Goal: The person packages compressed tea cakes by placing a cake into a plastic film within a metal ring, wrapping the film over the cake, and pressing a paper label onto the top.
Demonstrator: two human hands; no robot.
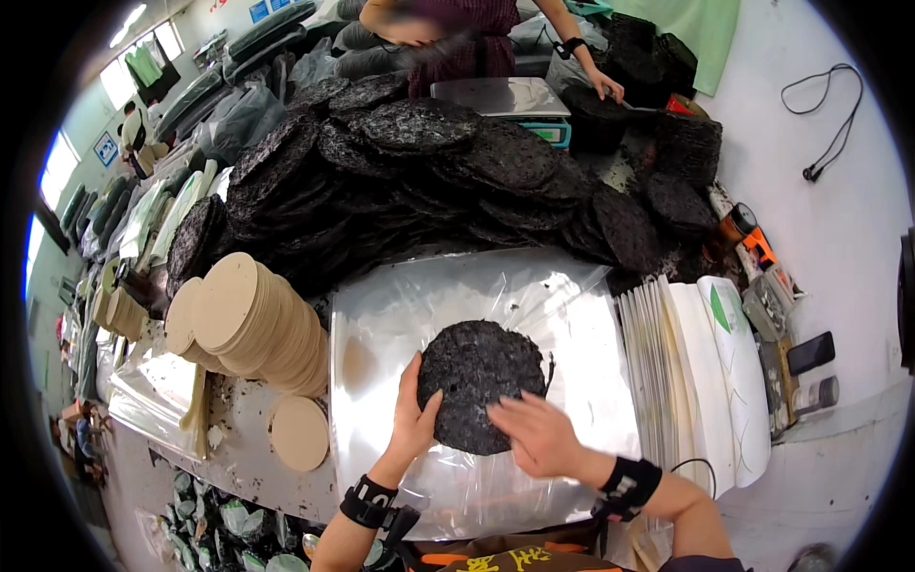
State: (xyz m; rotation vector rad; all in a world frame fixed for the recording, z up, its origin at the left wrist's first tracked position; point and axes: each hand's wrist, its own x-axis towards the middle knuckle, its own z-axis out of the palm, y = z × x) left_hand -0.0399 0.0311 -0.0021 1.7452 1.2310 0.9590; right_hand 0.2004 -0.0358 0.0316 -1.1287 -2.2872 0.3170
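A round, flat cake of black dried seaweed (pixel 481 386) rests on clear plastic film (pixel 381 477) spread over the table in front of me. My left hand (pixel 414 419) has hold of its lower left edge, with the thumb on top and the fingers along the side. On its lower right part my right hand (pixel 536 434) lies with fingers stretched out, slightly smeared by motion. A small shred sticks out from the cake's right edge.
Many similar seaweed cakes (pixel 410 129) are heaped behind the film. Tan round discs (pixel 253 319) are stacked at left, with one loose disc (pixel 299 434). Printed plastic bags (pixel 701 372) lie at right. Across the heap, a person's hand (pixel 602 84) is near a scale (pixel 505 97).
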